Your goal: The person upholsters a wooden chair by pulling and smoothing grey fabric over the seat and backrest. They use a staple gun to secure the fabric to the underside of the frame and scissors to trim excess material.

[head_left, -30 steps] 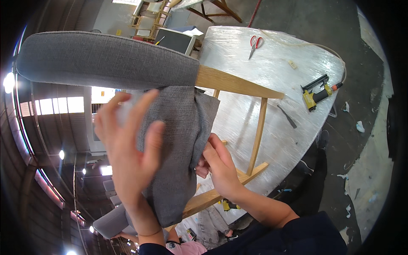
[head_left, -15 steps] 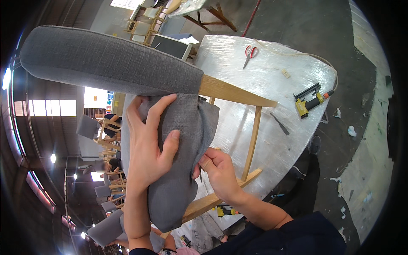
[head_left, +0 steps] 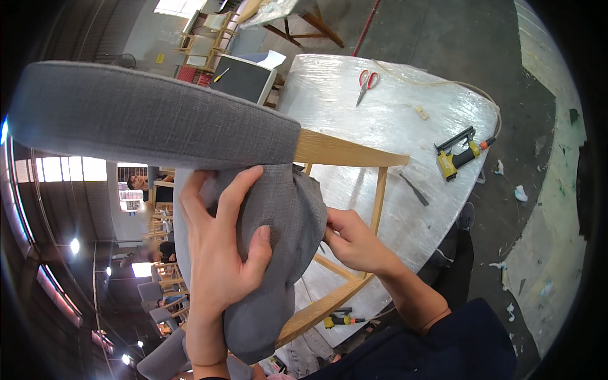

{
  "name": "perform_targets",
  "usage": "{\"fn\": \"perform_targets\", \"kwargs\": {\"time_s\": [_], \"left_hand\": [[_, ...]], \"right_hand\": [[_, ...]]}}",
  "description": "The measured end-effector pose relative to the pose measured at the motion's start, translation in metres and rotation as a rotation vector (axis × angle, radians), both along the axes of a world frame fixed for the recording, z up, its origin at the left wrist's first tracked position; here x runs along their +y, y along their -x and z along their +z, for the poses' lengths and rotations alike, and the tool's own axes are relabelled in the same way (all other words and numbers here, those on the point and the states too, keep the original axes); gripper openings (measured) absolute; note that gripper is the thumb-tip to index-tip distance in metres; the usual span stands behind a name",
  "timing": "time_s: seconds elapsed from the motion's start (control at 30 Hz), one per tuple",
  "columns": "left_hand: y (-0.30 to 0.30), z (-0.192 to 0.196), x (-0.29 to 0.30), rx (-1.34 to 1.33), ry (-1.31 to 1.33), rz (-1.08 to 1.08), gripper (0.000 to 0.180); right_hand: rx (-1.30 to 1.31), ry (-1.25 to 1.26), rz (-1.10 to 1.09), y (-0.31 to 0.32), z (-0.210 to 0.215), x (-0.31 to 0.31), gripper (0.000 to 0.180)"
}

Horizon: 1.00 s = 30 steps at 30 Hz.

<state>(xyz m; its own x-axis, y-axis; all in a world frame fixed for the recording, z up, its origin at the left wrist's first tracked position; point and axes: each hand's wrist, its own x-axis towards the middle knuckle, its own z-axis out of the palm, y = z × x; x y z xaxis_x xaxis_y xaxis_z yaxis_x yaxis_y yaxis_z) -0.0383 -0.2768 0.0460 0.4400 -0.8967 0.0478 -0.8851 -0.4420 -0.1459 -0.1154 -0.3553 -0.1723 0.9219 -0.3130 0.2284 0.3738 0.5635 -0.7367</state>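
A chair with grey fabric padding [head_left: 158,114] and a pale wooden frame [head_left: 348,151] is tipped over on the wrapped table. My left hand [head_left: 221,253] lies spread on the grey cover, its fingertips by the seam where two padded parts meet. Along the loose, rumpled edge of the grey fabric [head_left: 310,209], my right hand [head_left: 354,240] pinches with thumb and fingers. Its fingertips are partly hidden behind the cloth.
On the plastic-wrapped table [head_left: 329,82] lie red-handled scissors [head_left: 364,87], a yellow-and-black staple gun [head_left: 456,155] with a hose, and a dark strip [head_left: 414,189]. Another staple gun [head_left: 342,320] is near my body. Further chairs [head_left: 206,47] stand behind.
My right hand has moved up and to the right along the fabric edge, pulling it outward. My left hand stays spread on the cover. The view has shifted slightly.
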Motion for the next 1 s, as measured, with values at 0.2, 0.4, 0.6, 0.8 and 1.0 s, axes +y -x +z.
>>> {"fn": "perform_targets", "kwargs": {"time_s": [0.2, 0.4, 0.6, 0.8, 1.0], "left_hand": [[0.003, 0.002, -0.014, -0.033, -0.026, 0.014, 0.069], [0.023, 0.002, -0.014, -0.252, -0.233, 0.048, 0.065], [0.03, -0.004, -0.025, -0.358, -0.299, 0.059, 0.069], [0.036, -0.01, -0.033, -0.32, -0.297, 0.173, 0.075], [0.037, -0.012, -0.04, -0.451, -0.34, 0.091, 0.071]], "right_hand": [[-0.016, -0.076, -0.05, -0.02, -0.022, 0.007, 0.031], [-0.045, -0.393, 0.007, -0.001, 0.001, 0.044, 0.034], [0.038, -0.867, 0.105, 0.02, 0.049, 0.059, 0.032], [0.006, -1.097, 0.141, 0.019, 0.056, 0.065, 0.03], [-0.079, -1.25, 0.272, 0.021, 0.049, 0.067, 0.028]]}}
